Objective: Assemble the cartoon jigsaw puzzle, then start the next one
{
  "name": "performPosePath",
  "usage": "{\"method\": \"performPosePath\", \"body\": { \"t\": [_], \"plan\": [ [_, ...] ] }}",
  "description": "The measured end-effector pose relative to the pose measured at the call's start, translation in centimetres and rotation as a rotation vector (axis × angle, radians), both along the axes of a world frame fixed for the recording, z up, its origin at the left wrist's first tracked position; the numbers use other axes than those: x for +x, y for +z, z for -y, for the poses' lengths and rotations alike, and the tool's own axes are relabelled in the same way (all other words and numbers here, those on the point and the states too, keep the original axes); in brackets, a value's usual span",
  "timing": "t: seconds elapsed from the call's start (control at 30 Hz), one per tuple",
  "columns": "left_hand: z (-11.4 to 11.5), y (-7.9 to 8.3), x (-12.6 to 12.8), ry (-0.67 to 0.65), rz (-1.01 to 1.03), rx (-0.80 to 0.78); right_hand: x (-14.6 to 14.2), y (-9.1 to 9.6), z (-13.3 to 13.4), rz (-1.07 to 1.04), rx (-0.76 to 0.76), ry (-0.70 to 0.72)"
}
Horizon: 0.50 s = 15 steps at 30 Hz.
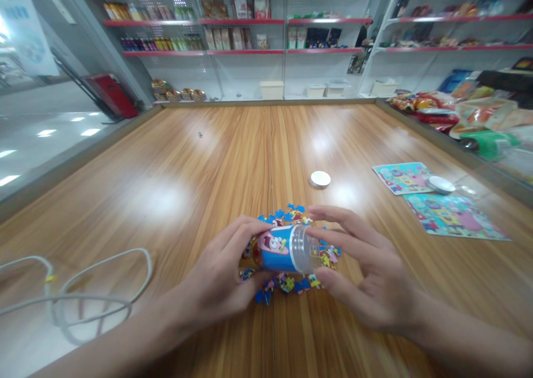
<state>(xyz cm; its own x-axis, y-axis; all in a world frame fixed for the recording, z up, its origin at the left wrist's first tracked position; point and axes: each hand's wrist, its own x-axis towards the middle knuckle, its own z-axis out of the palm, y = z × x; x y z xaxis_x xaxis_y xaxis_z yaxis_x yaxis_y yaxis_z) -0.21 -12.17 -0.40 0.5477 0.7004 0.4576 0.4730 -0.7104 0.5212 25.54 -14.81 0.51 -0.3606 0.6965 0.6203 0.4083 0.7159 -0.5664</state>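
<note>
Indoors, we held a jar (pixel 277 250) above a wood-grain table (pixel 225 156)

Our left hand (pixel 227 261) curled around the jar, which lay sideways over scattered puzzle pieces (pixel 297 283). Our right hand (pixel 368 270) was half open, spread about the jar's clear end; whether it pressed there we could not tell. Farther off, we saw a white disc (pixel 320 179) on the glossy surface, bright cards (pixel 453 216) to the right and a pale cable (pixel 145 251) looping at left. Red-edged shelves (pixel 245 51) spanned the back, packets (pixel 437 101) crowded the right side, and a red case (pixel 111 95) stood beyond the left edge.
</note>
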Motion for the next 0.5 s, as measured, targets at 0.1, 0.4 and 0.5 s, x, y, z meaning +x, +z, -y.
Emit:
{"method": "performPosePath", "body": {
  "t": [0.1, 0.4, 0.5],
  "plan": [
    [-0.2, 0.5, 0.1, 0.028, 0.041, 0.036, -0.1, 0.2, 0.3, 0.007, -0.002, -0.006],
    [-0.5, -1.3, -0.2, 0.000, 0.085, 0.140, -0.5, 0.1, 0.9, 0.034, -0.055, 0.036],
    [-0.6, -1.8, -0.4, -0.025, 0.052, 0.158, -0.5, 0.4, 0.8, 0.047, -0.088, 0.079]
  ]
}}
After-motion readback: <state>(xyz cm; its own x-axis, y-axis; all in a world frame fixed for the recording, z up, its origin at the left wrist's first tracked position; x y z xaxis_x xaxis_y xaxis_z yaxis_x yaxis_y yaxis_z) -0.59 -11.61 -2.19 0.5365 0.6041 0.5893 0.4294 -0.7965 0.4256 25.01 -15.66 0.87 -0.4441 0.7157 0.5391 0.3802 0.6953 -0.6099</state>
